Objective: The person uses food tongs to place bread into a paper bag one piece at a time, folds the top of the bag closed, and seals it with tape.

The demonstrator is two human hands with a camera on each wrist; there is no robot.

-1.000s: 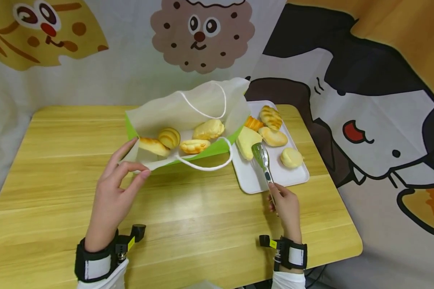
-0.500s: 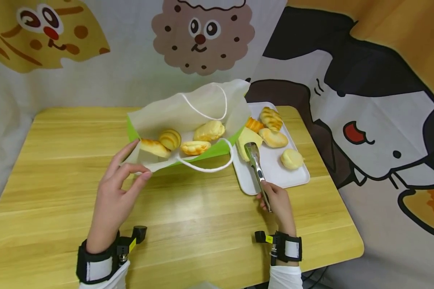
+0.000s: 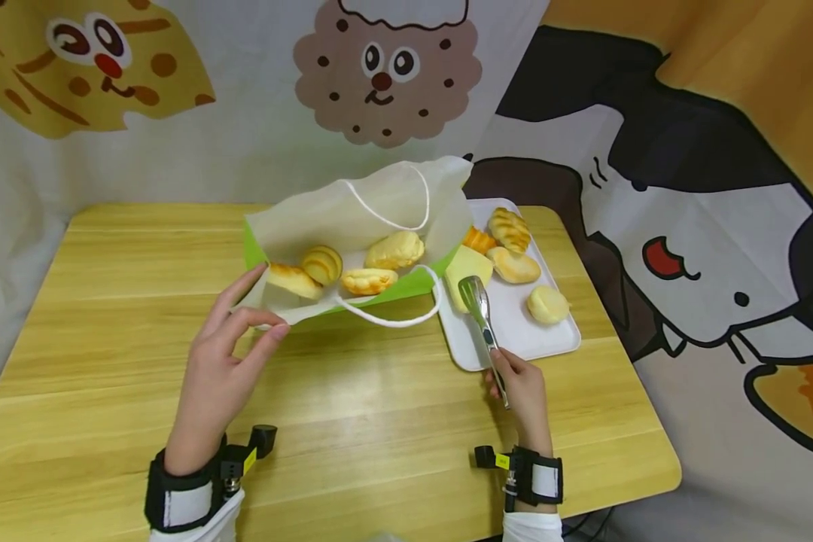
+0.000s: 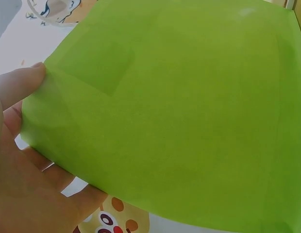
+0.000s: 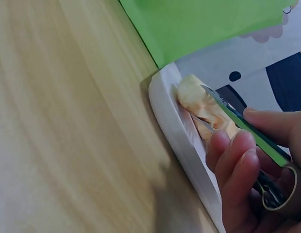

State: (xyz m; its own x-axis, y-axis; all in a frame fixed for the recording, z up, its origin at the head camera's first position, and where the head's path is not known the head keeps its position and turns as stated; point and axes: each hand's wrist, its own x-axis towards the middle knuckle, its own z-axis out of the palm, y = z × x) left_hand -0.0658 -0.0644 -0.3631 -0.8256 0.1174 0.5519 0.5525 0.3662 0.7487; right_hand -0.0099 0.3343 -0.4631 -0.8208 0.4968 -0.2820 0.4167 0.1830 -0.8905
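Observation:
A paper bag [image 3: 416, 283], green outside and white inside with white cord handles, lies open toward me with several breads in it. My left hand [image 3: 222, 369] pinches the bag's left rim between thumb and fingers; the bag's green side [image 4: 170, 116] fills the left wrist view. My right hand [image 3: 523, 391] grips metal tongs [image 3: 481, 310]. Their tips are at a pale yellow bread [image 3: 470, 265] on the white tray [image 3: 461, 350]. In the right wrist view the tong arms lie about this bread [image 5: 192, 94]; how firmly they squeeze it, I cannot tell.
Behind the pale bread on the tray are an orange scored piece [image 3: 479, 240], a striped loaf [image 3: 510, 229] and an oval bun [image 3: 513, 266]. A round bun [image 3: 548, 304] sits at the right. A cartoon-printed cloth [image 3: 244, 165] hangs behind the wooden table [image 3: 352, 436].
My right hand has moved left with the tongs, bringing their tips from the pale bread's right edge onto its near part. My left hand keeps its pinch on the bag rim.

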